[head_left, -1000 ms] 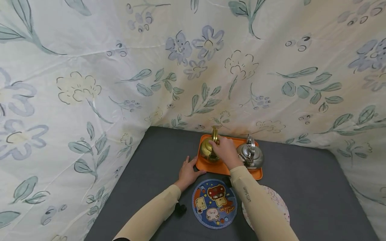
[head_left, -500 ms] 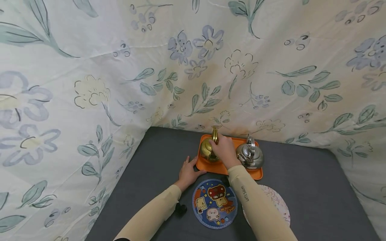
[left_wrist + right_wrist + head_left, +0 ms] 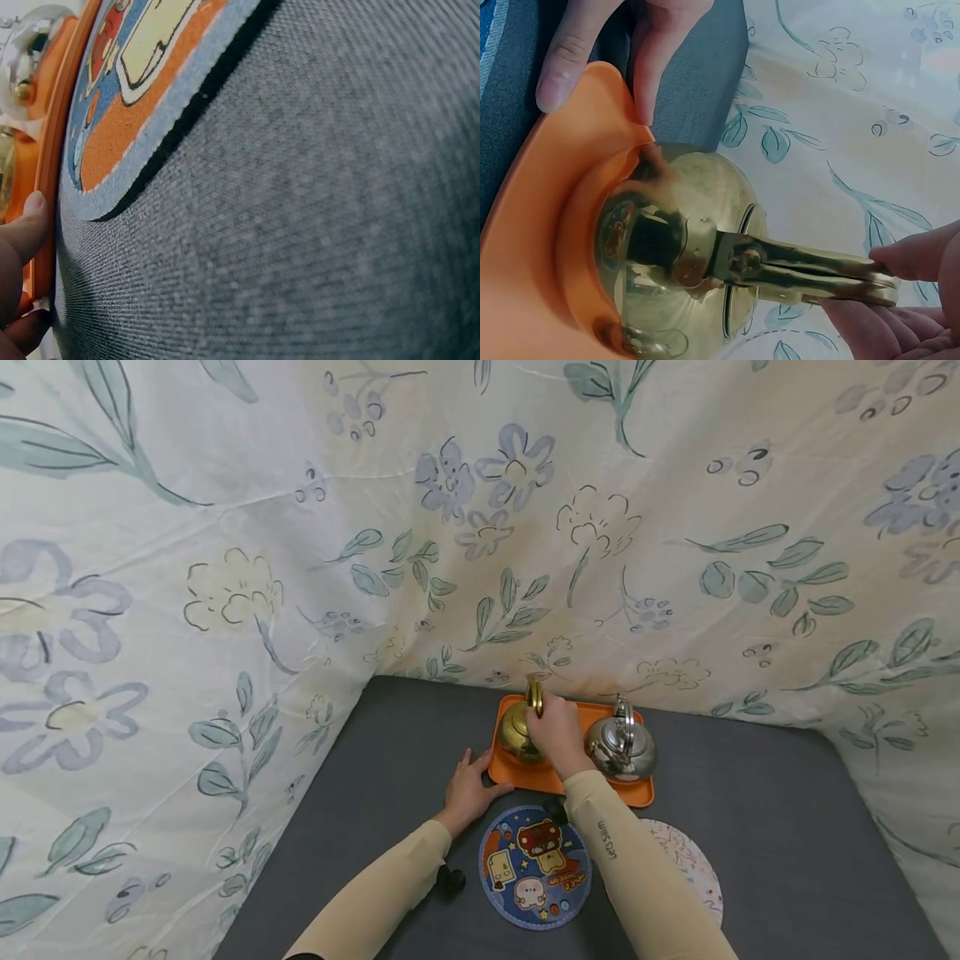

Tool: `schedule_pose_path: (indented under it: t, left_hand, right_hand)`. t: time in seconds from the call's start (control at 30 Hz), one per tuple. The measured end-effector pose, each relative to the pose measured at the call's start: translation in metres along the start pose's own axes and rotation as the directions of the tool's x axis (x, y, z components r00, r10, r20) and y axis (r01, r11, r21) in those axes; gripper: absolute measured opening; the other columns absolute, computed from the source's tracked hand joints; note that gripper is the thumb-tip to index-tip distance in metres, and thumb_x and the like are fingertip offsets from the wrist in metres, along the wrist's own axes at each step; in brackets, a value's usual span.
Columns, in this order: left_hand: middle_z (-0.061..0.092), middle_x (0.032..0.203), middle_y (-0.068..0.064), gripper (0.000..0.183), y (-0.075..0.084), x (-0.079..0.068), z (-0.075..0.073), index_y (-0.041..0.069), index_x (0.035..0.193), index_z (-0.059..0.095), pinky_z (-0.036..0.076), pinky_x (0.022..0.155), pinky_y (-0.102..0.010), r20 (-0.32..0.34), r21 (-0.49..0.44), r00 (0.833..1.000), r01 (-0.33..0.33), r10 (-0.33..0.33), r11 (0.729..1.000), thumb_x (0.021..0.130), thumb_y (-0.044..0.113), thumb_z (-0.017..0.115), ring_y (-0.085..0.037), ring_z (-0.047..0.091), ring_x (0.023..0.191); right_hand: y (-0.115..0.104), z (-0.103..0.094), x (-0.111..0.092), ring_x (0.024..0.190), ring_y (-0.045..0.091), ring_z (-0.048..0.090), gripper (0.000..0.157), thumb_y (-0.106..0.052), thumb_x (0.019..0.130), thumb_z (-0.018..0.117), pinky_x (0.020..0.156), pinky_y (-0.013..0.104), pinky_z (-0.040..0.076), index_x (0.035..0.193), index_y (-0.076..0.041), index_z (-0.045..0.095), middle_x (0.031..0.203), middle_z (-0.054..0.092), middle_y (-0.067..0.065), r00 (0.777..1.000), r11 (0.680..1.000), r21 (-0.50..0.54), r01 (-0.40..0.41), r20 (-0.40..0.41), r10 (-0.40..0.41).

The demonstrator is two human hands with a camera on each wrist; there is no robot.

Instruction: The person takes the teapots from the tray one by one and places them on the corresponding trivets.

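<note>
In the head view an orange tray (image 3: 517, 775) lies at the back of the grey table, bearing a gold kettle (image 3: 514, 733) on its left and a silver kettle (image 3: 636, 752) on its right. My right hand (image 3: 561, 737) pinches the gold kettle's upright handle (image 3: 817, 270) between thumb and fingers, as the right wrist view shows. The kettle's body sits low within the tray's rim. My left hand (image 3: 467, 792) rests at the tray's near left corner, straight thumb along the front edge and fingers along the left side. In the left wrist view its thumb (image 3: 28, 225) touches the tray wall.
In front of the tray lies a round blue mat (image 3: 534, 906) with cartoon figures. A pale round mat (image 3: 697, 872) is partly hidden under my right forearm. A floral cloth (image 3: 525, 635) hangs right behind the table's back edge. Dark camera parts hang beneath both wrists.
My right hand and forearm have shifted slightly left, with the thumb a little higher at the handle. The left hand, tray and silver kettle stay where they were.
</note>
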State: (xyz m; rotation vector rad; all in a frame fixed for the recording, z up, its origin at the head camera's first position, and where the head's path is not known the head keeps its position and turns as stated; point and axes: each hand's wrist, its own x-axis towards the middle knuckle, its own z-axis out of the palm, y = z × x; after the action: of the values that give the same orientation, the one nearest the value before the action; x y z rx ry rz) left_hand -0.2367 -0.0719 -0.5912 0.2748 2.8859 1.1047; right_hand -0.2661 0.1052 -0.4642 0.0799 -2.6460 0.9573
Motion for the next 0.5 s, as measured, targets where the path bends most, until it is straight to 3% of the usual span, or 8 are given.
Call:
schedule_pose_path:
  t: [0.23,0.5]
  left_hand:
    - [0.045,0.156,-0.012,0.081,-0.0001,-0.0018,0.0021,0.017,0.154,0.045,0.033,0.11,-0.069,-0.014,-0.004,1.0,0.0,0.0,1.0,0.086,0.046,0.079,-0.051,0.028,0.147]
    - [0.046,0.156,-0.014,0.081,-0.0002,-0.0051,0.0026,0.015,0.153,0.046,0.033,0.109,-0.07,-0.024,-0.016,1.0,-0.002,0.002,1.0,0.086,0.045,0.079,-0.05,0.028,0.147]
  right_hand:
    - [-0.0018,-0.0031,-0.0009,0.056,0.025,0.058,0.011,-0.01,0.092,0.066,0.051,0.035,0.044,0.083,-0.004,0.068,0.066,0.063,0.01,1.0,1.0,0.004,-0.008,0.008,0.008]
    - [-0.0064,-0.0074,-0.0045,0.06,0.028,0.063,0.012,-0.012,0.094,0.066,0.054,0.037,0.05,0.09,-0.002,0.07,0.074,0.069,0.014,0.999,1.0,-0.012,-0.023,0.037,0.023]
